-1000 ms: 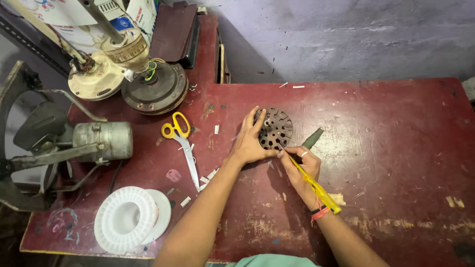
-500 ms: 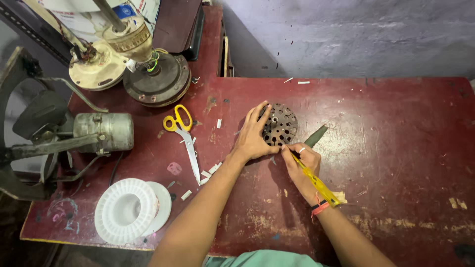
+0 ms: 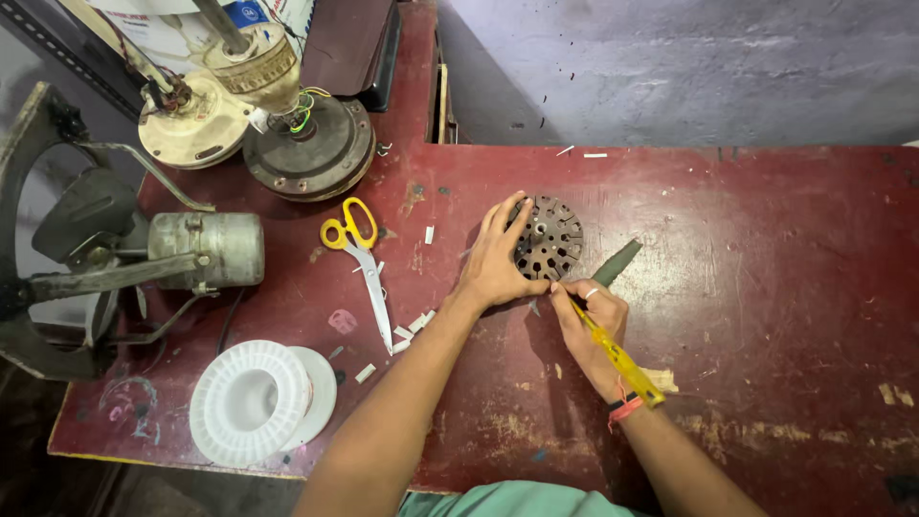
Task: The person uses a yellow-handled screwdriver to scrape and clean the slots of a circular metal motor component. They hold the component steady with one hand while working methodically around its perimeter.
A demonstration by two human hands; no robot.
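Your left hand (image 3: 496, 264) lies flat, fingers spread, pressing on the left edge of a round, dark metal stator core (image 3: 549, 237) with slots around its rim and small holes across its face. The core lies flat on the red tabletop (image 3: 766, 287), near the middle. Your right hand (image 3: 591, 330) is closed around a yellow-handled screwdriver (image 3: 617, 356), held like a pen, with its tip against the near edge of the core. The handle slants back over your wrist, where a red band (image 3: 624, 410) sits.

Just right of the core, a dark grey flat tool (image 3: 616, 262) lies at an angle behind your right hand. To the left of your left forearm lie yellow-handled scissors (image 3: 359, 251), blades pointing toward you, with small white scraps (image 3: 414, 326) scattered about them. Nearer the front left edge sits a white plastic spool (image 3: 255, 400). At the far left corner stand a fan motor housing (image 3: 308, 146) and a cylindrical grey motor (image 3: 206, 250) on a dark frame.
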